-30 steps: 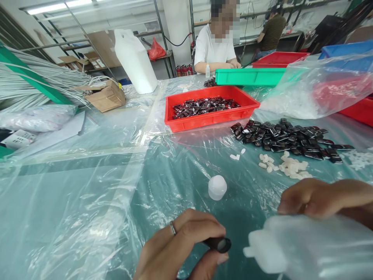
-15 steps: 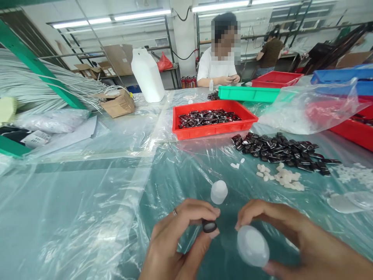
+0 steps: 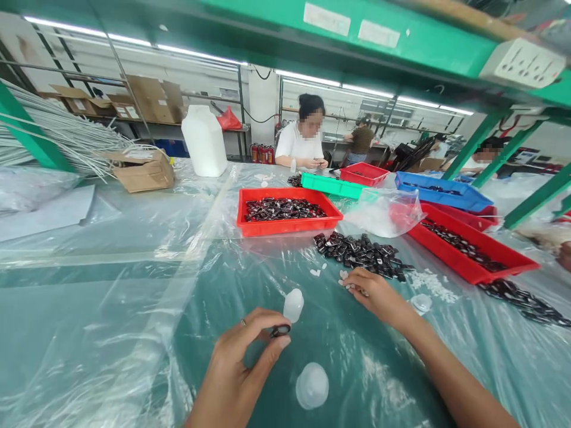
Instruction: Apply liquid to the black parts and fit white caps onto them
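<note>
Between thumb and fingertips, my left hand [image 3: 243, 356] pinches a small black part [image 3: 281, 330] with a greyish oval end facing me. My right hand [image 3: 372, 291] is stretched forward to a little heap of small white pieces [image 3: 343, 278]. Its fingers are drawn together on the pieces, and the exact grip is partly hidden. Just beyond the left fingertips stands a small translucent white bottle [image 3: 293, 305]. Closer to me, a translucent round cup [image 3: 312, 385] rests on the plastic sheet between my forearms. Past my right hand lies a loose pile of black parts [image 3: 357, 252].
A red tray [image 3: 289, 224] of black parts stands ahead, another red tray [image 3: 473, 267] to the right. A clear bag [image 3: 383, 214] lies between them. A white jug [image 3: 204, 142] and a cardboard box [image 3: 145, 171] stand at left. A green shelf [image 3: 267, 35] hangs overhead. A co-worker [image 3: 303, 137] sits opposite.
My right hand has let go of the translucent cup, now on the table, and moved forward to the white pieces. My left hand still holds the black part. The view has tilted up and right.
</note>
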